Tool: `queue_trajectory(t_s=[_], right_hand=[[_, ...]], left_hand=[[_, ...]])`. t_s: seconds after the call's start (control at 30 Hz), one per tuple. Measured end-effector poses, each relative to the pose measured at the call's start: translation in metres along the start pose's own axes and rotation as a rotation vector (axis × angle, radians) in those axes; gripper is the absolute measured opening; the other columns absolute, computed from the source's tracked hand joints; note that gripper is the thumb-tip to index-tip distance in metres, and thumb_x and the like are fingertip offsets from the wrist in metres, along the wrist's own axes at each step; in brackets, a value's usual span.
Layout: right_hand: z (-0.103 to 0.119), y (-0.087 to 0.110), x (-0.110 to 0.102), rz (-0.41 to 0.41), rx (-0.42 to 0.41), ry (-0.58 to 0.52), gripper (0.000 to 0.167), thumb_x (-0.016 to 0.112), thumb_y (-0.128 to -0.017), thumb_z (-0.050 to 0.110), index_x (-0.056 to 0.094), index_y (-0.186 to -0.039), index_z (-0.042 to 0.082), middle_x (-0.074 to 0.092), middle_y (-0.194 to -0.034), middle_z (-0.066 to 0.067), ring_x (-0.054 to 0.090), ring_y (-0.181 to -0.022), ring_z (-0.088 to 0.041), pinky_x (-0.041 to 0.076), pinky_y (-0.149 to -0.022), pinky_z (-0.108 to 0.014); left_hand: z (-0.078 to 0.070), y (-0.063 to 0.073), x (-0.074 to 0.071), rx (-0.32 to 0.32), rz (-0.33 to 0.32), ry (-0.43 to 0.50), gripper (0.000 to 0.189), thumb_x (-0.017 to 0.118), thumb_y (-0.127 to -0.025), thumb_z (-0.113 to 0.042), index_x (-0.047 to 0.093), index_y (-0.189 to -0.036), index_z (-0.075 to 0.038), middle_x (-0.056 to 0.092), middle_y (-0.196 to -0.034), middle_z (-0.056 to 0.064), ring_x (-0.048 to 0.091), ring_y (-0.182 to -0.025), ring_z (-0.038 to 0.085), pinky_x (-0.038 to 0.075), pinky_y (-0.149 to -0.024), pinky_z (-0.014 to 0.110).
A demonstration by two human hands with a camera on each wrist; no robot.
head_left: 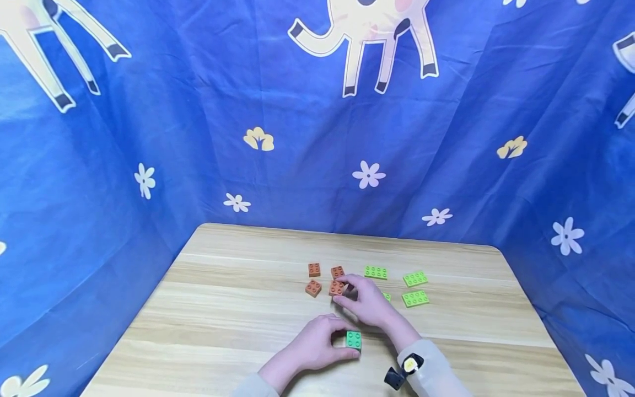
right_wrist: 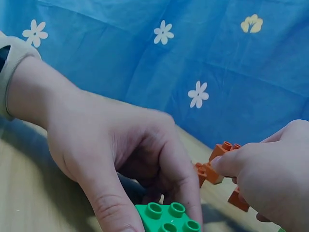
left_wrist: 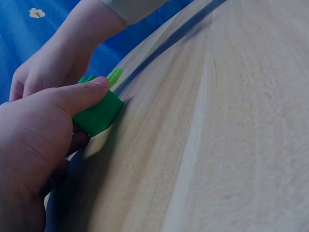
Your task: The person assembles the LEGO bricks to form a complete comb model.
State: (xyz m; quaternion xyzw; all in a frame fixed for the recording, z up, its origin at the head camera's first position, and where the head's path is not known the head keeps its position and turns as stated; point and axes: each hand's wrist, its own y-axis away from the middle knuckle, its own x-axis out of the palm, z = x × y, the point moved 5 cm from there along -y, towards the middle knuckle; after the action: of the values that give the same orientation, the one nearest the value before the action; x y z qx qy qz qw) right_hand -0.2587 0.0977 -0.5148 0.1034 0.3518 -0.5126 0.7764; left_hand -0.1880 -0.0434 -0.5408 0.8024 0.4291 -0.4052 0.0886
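My left hand pinches a green 2x2 toy building brick between thumb and fingers, low over the table near its front. In the left wrist view, the thumb lies along the top of that green brick. Further back, my right hand grips an orange-brown 2x2 brick, its thumb on the near side and a fingertip on the far side. Right behind that brick lies another orange-brown brick. Two more, one square-on and one turned, lie just to the left.
Several flat light green 2x4 bricks lie right of the right hand, which partly covers one of them. The wooden table has a blue patterned curtain behind and at both sides. The right wrist wears a dark strapped device.
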Motion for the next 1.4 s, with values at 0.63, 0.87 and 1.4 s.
queue_trajectory(t_s=[0.63, 0.87, 1.4], right_hand=[[0.017, 0.027, -0.033, 0.010, 0.015, -0.016, 0.047, 0.079, -0.098, 0.031, 0.067, -0.141, 0.015, 0.068, -0.107, 0.011, 0.064, -0.094, -0.014, 0.057, -0.079, -0.038], [0.017, 0.037, -0.034, 0.025, -0.004, -0.014, 0.047, 0.080, -0.096, 0.031, 0.068, -0.138, 0.013, 0.068, -0.108, 0.017, 0.065, -0.095, -0.010, 0.056, -0.088, -0.041], [0.014, 0.063, -0.036, 0.043, -0.030, -0.046, 0.047, 0.078, -0.098, 0.036, 0.069, -0.137, 0.012, 0.069, -0.105, 0.017, 0.067, -0.095, -0.011, 0.056, -0.092, -0.044]], left_hand=[[0.006, 0.000, 0.002, -0.063, -0.026, 0.102, 0.041, 0.087, -0.084, -0.053, 0.079, -0.116, -0.028, 0.068, -0.102, -0.025, 0.063, -0.100, 0.001, 0.051, -0.098, 0.036], [0.007, 0.000, 0.003, -0.082, -0.025, 0.110, 0.039, 0.087, -0.084, -0.053, 0.079, -0.114, -0.029, 0.069, -0.103, -0.024, 0.064, -0.101, 0.001, 0.050, -0.099, 0.037], [0.012, -0.001, 0.005, -0.095, -0.039, 0.112, 0.044, 0.087, -0.083, -0.055, 0.079, -0.118, -0.030, 0.071, -0.112, -0.021, 0.065, -0.106, 0.005, 0.049, -0.101, 0.042]])
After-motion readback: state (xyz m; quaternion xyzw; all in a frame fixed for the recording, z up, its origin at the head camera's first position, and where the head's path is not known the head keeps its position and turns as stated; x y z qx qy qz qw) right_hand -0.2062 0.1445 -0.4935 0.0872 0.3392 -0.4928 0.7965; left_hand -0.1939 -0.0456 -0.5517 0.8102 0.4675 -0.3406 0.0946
